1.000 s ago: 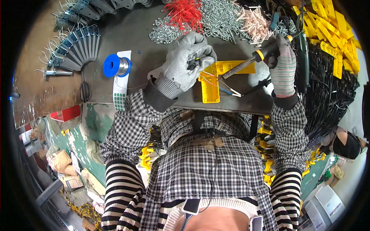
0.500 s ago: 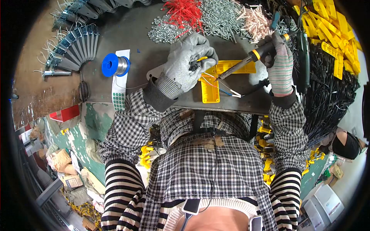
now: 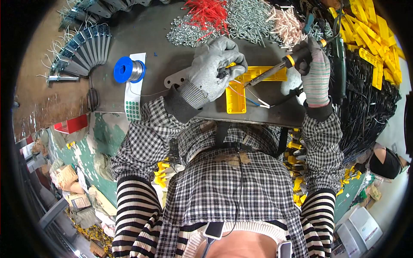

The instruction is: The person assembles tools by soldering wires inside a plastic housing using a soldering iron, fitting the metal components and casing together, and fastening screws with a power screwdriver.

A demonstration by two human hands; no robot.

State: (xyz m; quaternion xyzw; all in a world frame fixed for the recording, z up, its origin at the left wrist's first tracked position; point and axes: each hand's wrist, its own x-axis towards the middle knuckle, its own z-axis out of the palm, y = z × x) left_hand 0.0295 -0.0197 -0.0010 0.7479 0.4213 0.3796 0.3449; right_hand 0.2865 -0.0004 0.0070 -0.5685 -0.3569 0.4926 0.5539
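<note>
My left hand (image 3: 215, 66), in a grey glove, is closed in a pinch over the top left of a yellow plastic housing (image 3: 235, 102). A small dark piece shows between its fingers, too hidden to name. My right hand (image 3: 316, 71), in a striped glove, is wrapped round the handle of a soldering iron (image 3: 273, 71). The iron's tip points down-left at thin wires (image 3: 254, 100) over the housing. White, red and blue wires lie there, with pale ends to the right. From a blue spool (image 3: 130, 70), thin solder wire runs toward my left sleeve.
Screws (image 3: 247, 21), nuts (image 3: 185, 33), red pieces (image 3: 206, 15) and pink pieces (image 3: 287, 26) are heaped at the back. Yellow parts (image 3: 370, 36) and black cables (image 3: 365, 99) lie right. Metal plates with boards (image 3: 88, 49) fan out left.
The soldering iron's tip dipped left, then shifted slightly back right and up with my right hand. My left hand stays pinched, a little farther right in view.
</note>
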